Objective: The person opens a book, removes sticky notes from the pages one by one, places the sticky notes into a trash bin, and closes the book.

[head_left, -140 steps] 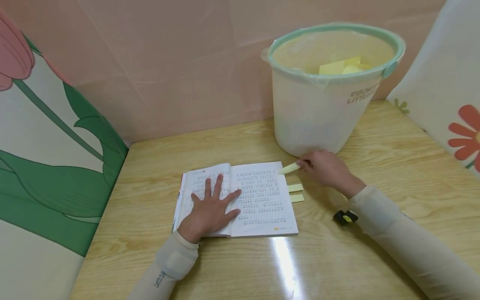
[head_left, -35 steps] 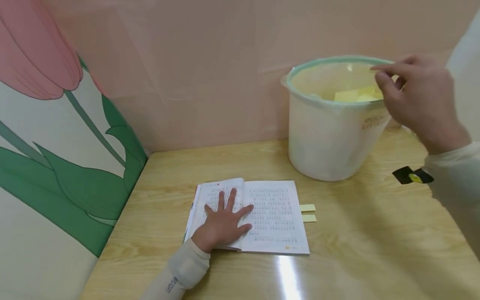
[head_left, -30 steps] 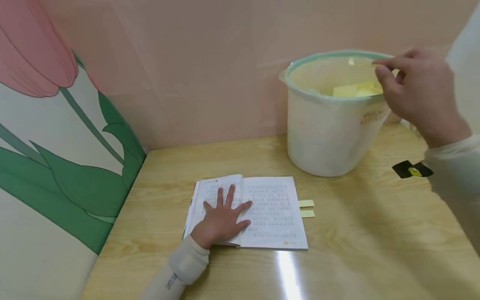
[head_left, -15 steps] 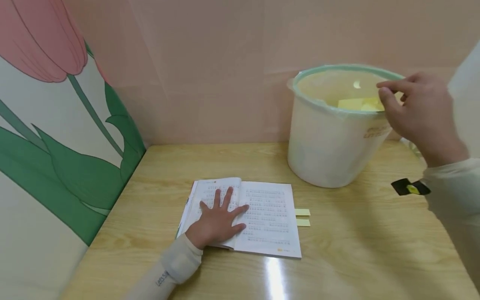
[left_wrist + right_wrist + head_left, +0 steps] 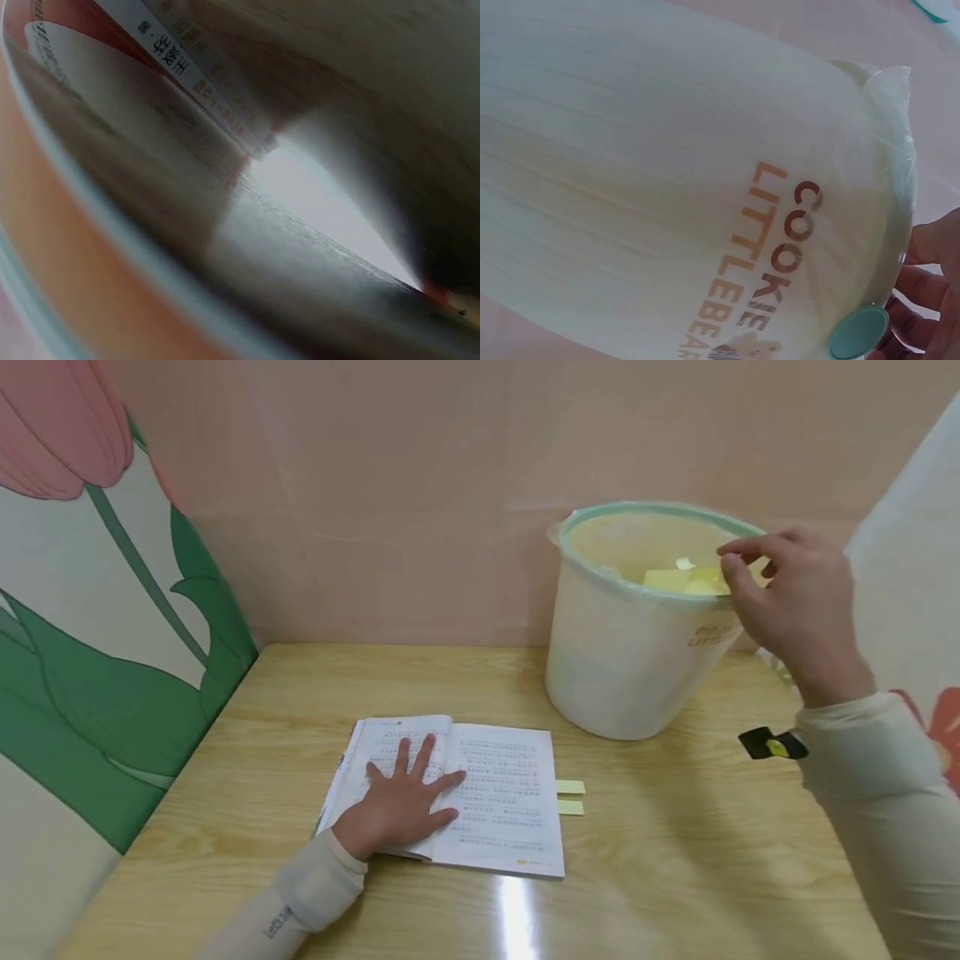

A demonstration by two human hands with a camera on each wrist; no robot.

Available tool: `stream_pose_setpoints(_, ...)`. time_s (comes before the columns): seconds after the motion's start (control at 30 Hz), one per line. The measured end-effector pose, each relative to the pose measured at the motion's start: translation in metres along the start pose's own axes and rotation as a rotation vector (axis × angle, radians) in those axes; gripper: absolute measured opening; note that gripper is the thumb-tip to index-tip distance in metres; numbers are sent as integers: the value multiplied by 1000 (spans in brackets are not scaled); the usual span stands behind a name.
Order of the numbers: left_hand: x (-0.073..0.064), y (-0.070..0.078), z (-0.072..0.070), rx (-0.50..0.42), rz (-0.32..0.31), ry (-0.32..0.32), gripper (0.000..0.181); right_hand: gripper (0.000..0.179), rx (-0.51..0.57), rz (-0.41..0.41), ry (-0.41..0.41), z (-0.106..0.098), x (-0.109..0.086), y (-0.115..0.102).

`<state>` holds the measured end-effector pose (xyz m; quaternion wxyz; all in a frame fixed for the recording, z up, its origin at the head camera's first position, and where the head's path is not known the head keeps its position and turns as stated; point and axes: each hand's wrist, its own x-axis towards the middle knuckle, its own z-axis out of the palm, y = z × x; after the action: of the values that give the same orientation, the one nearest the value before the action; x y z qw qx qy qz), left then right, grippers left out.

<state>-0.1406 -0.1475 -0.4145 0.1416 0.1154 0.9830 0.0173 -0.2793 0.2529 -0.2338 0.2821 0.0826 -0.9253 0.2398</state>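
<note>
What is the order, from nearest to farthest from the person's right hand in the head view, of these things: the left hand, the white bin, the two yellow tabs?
1. White bin: right by the right hand, at the back right.
2. Two yellow tabs: at the right edge of the open book.
3. Left hand: spread on the book, farther left.

Dark lettering (image 5: pixel 277 922) marks the beige left sleeve (image 5: pixel 318 881).
</note>
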Motion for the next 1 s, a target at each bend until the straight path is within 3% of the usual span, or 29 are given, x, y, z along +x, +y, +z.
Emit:
stream_pose_setpoints(0.2,8,12,11,-42,34,16,55,37,-17,-52,20,-9,5,6)
stream_pose_setpoints(0.47,6,17,9,-36,14,21,56,39,-21,-105,53,-9,13,1)
stream_pose_setpoints(1.0,4,12,4,-23,-12,8,56,42,-21,-68,4,-9,16,-9)
